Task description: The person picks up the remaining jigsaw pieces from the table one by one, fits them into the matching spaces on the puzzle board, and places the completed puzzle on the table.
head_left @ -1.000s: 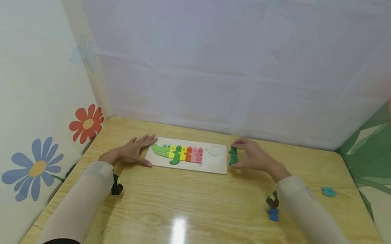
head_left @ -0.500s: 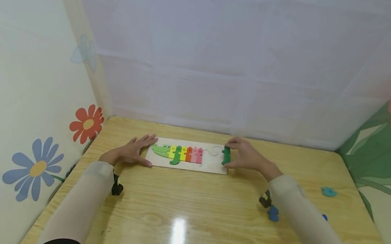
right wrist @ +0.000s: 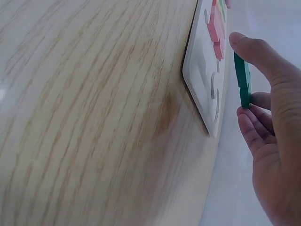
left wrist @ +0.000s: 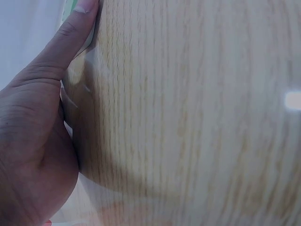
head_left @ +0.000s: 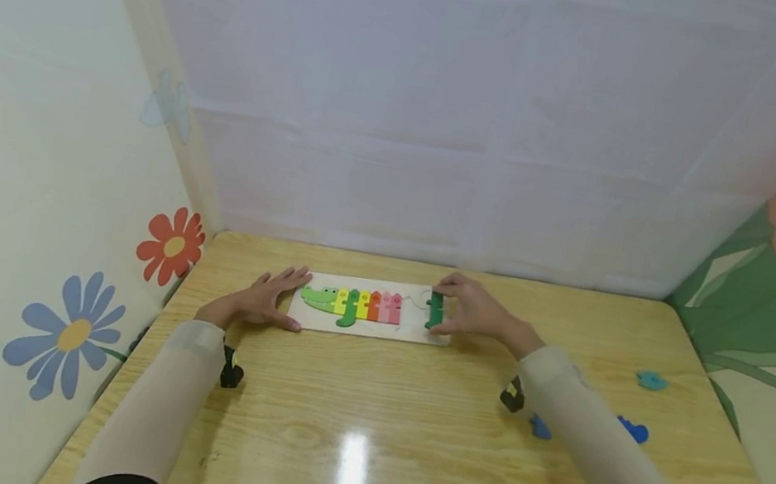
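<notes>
Across the table (head_left: 302,413), I see the puzzle board (head_left: 412,333) partly filled, three bluish pieces (head_left: 632,430) loose; left hand (head_left: 265,295) spread at its edge, right hand (head_left: 478,308) pinching a green piece (head_left: 436,310).

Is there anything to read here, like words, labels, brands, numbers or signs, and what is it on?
None: no text can be read in any view.
Fitted pieces on the board: small marks, too small to read.
Green piece in the right hand: nothing legible.
Black devices: a yellowish patch, too small to tell whether it bears writing.
</notes>
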